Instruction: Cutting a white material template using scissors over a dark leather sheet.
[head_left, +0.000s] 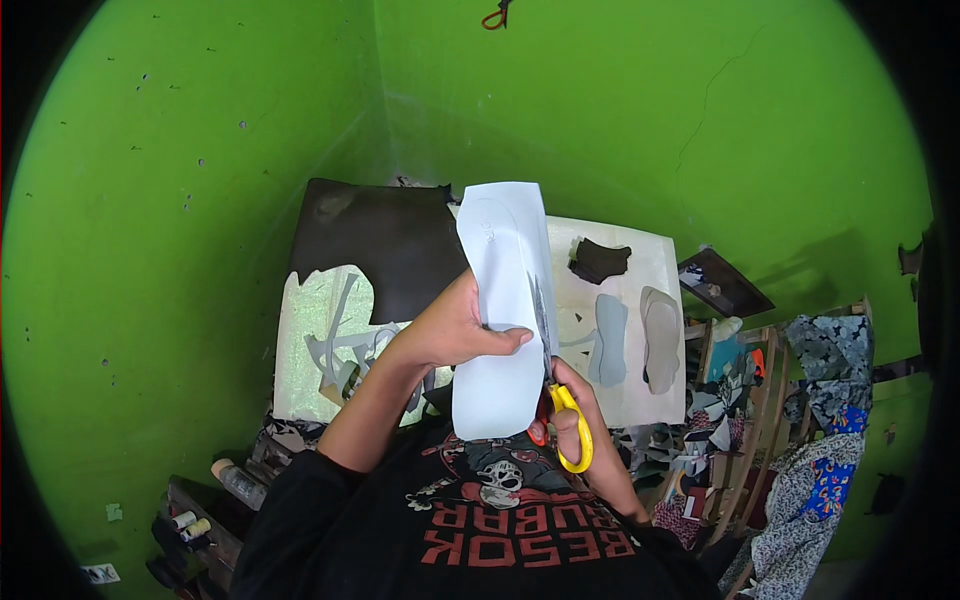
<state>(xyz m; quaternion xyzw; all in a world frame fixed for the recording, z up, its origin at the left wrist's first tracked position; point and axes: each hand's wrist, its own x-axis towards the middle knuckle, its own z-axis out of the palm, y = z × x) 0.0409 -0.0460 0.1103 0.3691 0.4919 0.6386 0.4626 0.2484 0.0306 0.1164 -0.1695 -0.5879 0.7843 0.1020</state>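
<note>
My left hand grips a white sheet from its left side, thumb pressed flat on the face and the other fingers hidden behind. A faint sole-shaped outline is drawn on the sheet, which stands raised in front of my chest. In my right hand are scissors with yellow and red handles, my thumb through the yellow loop. Their blades run up along the sheet's right part, at the paper; I cannot tell how far apart they are.
On the pale work table lie a dark brown sheet, grey offcut strips, a dark scrap, a grey sole-shaped piece and a beige sole-shaped piece. Right of it stands a wooden rack heaped with fabric scraps. Green walls meet behind.
</note>
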